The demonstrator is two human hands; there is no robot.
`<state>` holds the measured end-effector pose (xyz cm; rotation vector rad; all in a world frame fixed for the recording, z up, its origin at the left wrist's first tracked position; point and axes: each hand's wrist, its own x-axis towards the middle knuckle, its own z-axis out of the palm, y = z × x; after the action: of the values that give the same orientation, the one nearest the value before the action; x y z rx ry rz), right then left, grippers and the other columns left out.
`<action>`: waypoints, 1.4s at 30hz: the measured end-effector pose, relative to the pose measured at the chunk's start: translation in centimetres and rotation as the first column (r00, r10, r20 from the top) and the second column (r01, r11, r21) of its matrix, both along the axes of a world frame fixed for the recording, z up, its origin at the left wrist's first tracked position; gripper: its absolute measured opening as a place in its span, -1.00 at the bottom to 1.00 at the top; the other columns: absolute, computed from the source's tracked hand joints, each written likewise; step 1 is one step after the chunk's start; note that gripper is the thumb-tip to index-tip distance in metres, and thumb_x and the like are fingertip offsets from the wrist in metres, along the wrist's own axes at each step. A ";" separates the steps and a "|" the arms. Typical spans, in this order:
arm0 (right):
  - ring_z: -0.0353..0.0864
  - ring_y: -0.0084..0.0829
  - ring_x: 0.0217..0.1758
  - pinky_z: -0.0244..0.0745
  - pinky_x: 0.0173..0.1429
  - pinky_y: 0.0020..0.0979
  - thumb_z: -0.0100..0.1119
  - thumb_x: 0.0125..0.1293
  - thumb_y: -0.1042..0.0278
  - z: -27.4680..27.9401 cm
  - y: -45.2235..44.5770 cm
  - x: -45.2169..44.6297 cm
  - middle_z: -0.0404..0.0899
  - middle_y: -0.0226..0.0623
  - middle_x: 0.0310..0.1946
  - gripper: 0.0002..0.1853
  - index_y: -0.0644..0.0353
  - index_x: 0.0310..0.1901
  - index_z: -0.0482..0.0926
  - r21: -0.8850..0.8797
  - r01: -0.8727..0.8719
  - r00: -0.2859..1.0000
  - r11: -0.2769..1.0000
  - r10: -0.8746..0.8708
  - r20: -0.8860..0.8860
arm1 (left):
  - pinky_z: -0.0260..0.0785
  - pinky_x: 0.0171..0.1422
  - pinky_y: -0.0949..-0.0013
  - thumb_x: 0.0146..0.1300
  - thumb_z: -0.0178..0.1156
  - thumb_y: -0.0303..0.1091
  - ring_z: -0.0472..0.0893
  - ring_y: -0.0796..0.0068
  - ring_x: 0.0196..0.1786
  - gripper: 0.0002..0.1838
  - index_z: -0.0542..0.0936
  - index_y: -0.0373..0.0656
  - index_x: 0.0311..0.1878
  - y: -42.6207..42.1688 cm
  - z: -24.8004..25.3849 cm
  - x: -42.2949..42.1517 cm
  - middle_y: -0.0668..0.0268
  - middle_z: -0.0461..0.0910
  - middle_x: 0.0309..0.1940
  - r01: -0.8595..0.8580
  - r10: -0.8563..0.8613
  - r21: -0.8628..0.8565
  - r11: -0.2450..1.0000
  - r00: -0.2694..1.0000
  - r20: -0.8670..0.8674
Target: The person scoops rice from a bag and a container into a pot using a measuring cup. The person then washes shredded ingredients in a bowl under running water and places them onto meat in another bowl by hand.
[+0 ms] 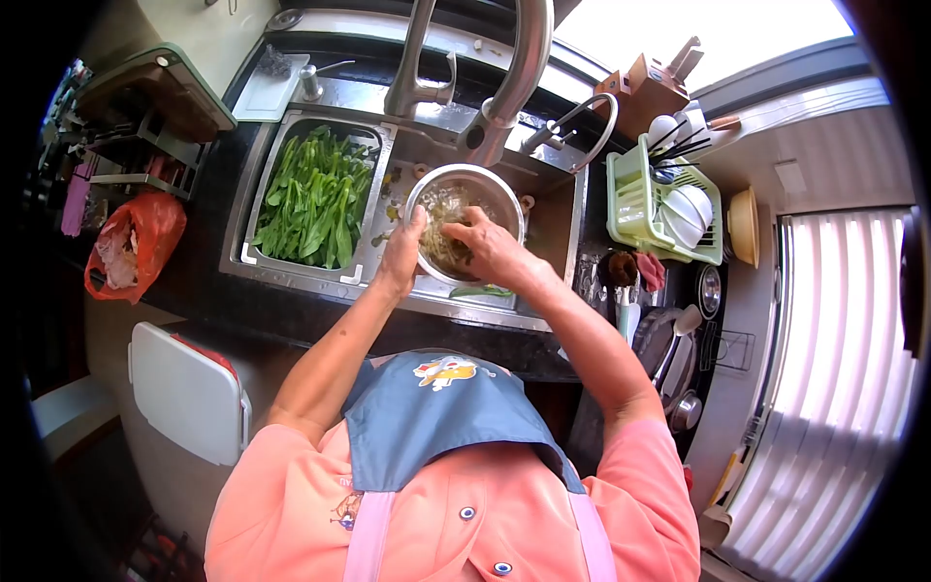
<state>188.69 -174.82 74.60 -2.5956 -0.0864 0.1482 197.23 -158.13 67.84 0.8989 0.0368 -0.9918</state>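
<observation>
Head view: the metal bowl (506, 197), holding pale wet bits (444, 248), is in the sink basin (556, 218) near the faucet spout (495, 121). The left hand (401, 256) clasps its rim — a firm hold that should steady it — while the right hand (493, 252) dips fingers inside; whether they pinch anything, I cannot tell. Gentle, low finger strokes seem best, sparing the leafy greens (315, 199) alongside any splashes.
</observation>
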 end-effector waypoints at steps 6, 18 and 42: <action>0.72 0.04 -0.31 0.61 -0.13 0.00 0.22 0.16 0.36 -1.4 0.7 3.3 0.67 -0.04 -0.47 -0.90 0.20 -0.38 0.57 -0.244 0.226 0.973 0.943 -0.207 0.101 | 0.46 0.31 0.30 0.60 -0.05 0.08 0.56 0.42 0.23 -0.38 0.35 -0.25 0.44 0.2 -1.3 0.0 0.21 0.50 0.27 0.032 -0.033 -0.049 0.998 0.999 -0.022; 0.68 0.07 -0.15 0.59 -0.05 0.01 0.24 0.21 0.40 -0.7 2.4 3.2 0.62 -0.01 -0.14 -0.81 0.13 -0.14 0.68 -0.201 0.143 0.990 0.969 -0.138 0.043 | 0.45 0.31 0.29 0.60 -0.06 0.09 0.53 0.39 0.27 -0.37 0.34 -0.24 0.46 -0.5 0.8 -0.6 0.18 0.47 0.31 0.041 -0.044 0.064 0.997 0.998 0.044; 0.68 0.13 -0.07 0.59 0.03 -0.03 0.23 0.17 0.42 1.1 2.6 1.8 0.57 0.11 -0.06 -0.65 0.23 0.03 0.62 -0.107 0.133 0.975 0.985 -0.111 0.192 | 0.51 0.24 0.31 0.61 -0.07 0.08 0.58 0.40 0.21 -0.41 0.39 -0.23 0.40 -0.5 1.5 -0.2 0.20 0.55 0.20 0.042 -0.044 0.047 0.998 0.998 0.040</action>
<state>190.52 -172.24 75.69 -2.7193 0.0160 -0.1375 197.01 -158.59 69.34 0.9652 0.0055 -1.0159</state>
